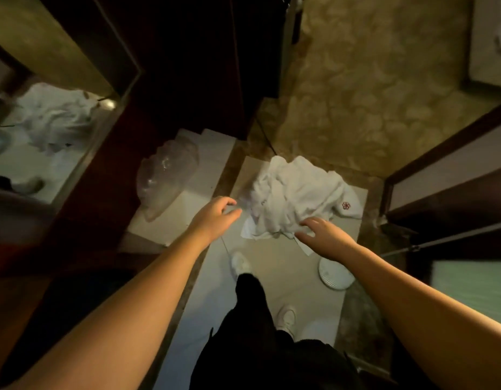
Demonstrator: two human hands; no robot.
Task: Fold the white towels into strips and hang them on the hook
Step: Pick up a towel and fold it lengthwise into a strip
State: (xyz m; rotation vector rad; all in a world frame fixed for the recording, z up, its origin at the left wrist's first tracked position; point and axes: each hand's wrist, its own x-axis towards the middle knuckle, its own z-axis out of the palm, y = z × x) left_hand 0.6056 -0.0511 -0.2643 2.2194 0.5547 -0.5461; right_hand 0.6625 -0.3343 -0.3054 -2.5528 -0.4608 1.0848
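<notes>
A crumpled heap of white towels (pixel 294 195) lies on the pale tiled floor ahead of me, one corner bearing a small red emblem. My left hand (pixel 215 213) hovers just left of the heap, fingers curled and apart, holding nothing. My right hand (pixel 321 233) is stretched out over the heap's near edge with its fingers spread, at or just above the cloth. No hook is in view.
A clear plastic bag (pixel 166 178) lies on a raised pale step at the left. A round white disc (pixel 335 274) rests on the floor at the right. A mirror at the far left reflects more white cloth (pixel 58 116). Dark wooden frames flank both sides; my feet stand below.
</notes>
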